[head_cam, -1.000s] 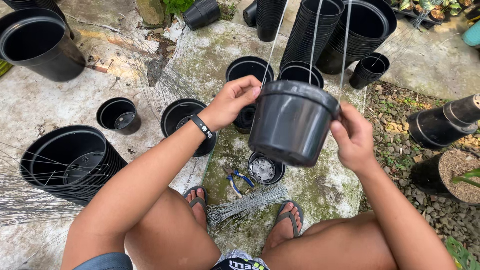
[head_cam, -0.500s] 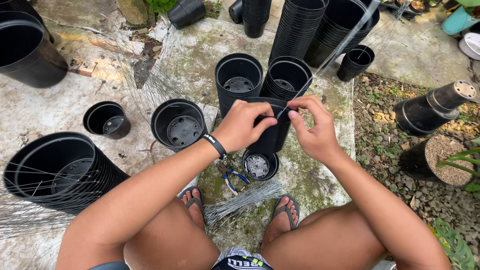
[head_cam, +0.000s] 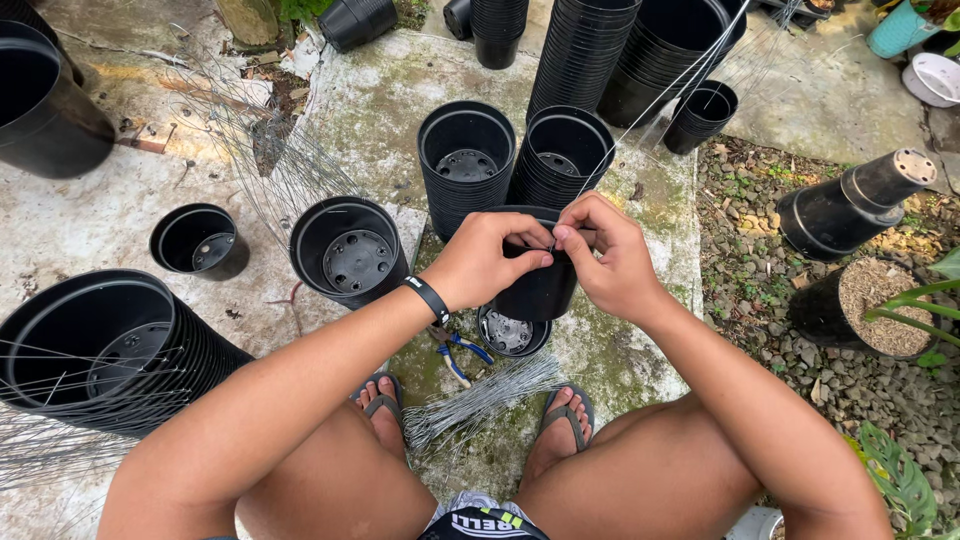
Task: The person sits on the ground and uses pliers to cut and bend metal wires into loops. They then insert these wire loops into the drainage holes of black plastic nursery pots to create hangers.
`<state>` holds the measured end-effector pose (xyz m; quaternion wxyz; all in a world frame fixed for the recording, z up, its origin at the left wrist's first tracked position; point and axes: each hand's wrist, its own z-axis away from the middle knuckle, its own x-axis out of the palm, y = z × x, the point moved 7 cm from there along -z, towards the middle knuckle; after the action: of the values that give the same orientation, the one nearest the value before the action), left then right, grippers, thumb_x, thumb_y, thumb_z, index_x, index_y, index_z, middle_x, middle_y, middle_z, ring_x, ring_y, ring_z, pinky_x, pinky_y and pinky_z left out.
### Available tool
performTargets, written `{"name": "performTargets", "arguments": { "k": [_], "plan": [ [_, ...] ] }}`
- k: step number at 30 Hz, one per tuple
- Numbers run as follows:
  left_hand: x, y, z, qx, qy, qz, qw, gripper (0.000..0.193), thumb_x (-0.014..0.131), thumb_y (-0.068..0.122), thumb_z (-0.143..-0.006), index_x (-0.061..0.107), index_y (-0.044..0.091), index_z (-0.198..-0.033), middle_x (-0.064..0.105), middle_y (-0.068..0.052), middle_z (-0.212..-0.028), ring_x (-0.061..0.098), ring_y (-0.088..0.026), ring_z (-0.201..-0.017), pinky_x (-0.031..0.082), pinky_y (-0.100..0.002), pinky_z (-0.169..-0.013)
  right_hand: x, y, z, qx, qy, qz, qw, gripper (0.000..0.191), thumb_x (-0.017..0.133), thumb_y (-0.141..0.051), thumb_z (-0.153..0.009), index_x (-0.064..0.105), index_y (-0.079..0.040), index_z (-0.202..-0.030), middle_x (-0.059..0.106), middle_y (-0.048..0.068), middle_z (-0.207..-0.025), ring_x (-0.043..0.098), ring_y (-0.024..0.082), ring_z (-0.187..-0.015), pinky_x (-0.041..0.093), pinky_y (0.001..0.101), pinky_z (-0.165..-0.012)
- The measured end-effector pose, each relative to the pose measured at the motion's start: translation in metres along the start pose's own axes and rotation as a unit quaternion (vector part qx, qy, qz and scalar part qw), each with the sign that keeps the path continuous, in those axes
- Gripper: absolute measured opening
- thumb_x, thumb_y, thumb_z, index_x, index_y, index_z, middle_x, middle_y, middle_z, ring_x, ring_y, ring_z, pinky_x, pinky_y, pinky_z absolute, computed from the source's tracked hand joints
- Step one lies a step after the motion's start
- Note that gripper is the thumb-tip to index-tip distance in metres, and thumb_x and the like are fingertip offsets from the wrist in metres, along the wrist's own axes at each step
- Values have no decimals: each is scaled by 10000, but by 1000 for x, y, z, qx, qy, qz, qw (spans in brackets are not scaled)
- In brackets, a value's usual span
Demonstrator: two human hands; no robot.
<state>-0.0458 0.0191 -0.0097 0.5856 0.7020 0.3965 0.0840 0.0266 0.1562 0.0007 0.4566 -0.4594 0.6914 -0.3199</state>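
**A:** What were the hands doing with that round black plastic pot (head_cam: 540, 285)?

**B:** Both met at its near rim. The left hand (head_cam: 480, 262) had thumb and fingers pinched together at the rim, and the right hand (head_cam: 608, 258) pinched the same spot from the other side, fingertips almost touching. Between them ran a thin grey metal wire (head_cam: 650, 105) that rose up and away to the right.

**A:** So how should that step have been handled?

**B:** As I judged it, the wire needed to stay taut while its end was worked at the rim. One hand ought to have steadied the pot, the other the wire, with the grip kept close to the rim so the thin wire would not kink.

**A:** And where did the pot sit?

**B:** Held up in front of the knees, directly under both hands and partly hidden by them. Below it stood a smaller black pot (head_cam: 512, 332) on the mossy concrete slab (head_cam: 380, 110), with blue-handled pliers (head_cam: 458, 352) and a bundle of cut grey wires (head_cam: 480, 400) between the sandalled feet.
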Motion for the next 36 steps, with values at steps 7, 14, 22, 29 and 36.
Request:
{"name": "performTargets", "arguments": {
  "k": [7, 14, 22, 29, 36],
  "plan": [
    [3, -4, -1, -14, 10, 39, 999, 174, 812, 131, -844, 764, 18, -967, 804, -86, -926, 784, -151, -912, 586, -297, -853, -5, 9, 0, 10, 16, -60, 998, 57, 599, 13, -1044, 545, 30, -1052, 555, 53, -1064, 589, 102, -948, 532, 256, -817],
    [-2, 15, 2, 26, 39, -6, 999, 163, 809, 144, -855, 759, 34, -964, 791, -91, -925, 782, -183, -904, 581, -312, -809, -9, 14, -2, 39, 20, -78, 996, 77, 611, -46, -1060, 557, 8, -1051, 614, 23, -973, 592, 72, -882, 515, 234, -788],
    [3, 24, 2, 29, 59, -16, 998, 176, 802, 173, -863, 744, 37, -958, 789, -84, -912, 787, -213, -852, 572, -317, -760, -16, 14, -5, 58, 28, -55, 996, 72, 620, -43, -1045, 581, 14, -1024, 637, 28, -909, 614, 65, -824, 509, 223, -713],
    [9, 16, 3, 14, 74, 37, 996, 188, 785, 145, -868, 743, 30, -1011, 797, -84, -957, 778, -153, -922, 579, -299, -841, -18, 11, -4, 48, 33, -72, 996, 83, 621, -49, -1053, 571, 10, -1023, 635, 25, -917, 618, 65, -842, 518, 223, -740],
    [11, 9, 1, -1, 77, 74, 994, 127, 744, 137, -921, 750, 28, -985, 799, -64, -912, 762, -124, -884, 583, -286, -838, -15, 9, -3, 43, 33, -69, 996, 70, 628, -32, -1036, 578, 14, -1017, 639, 25, -930, 620, 63, -838, 513, 221, -727]
  ]
}}
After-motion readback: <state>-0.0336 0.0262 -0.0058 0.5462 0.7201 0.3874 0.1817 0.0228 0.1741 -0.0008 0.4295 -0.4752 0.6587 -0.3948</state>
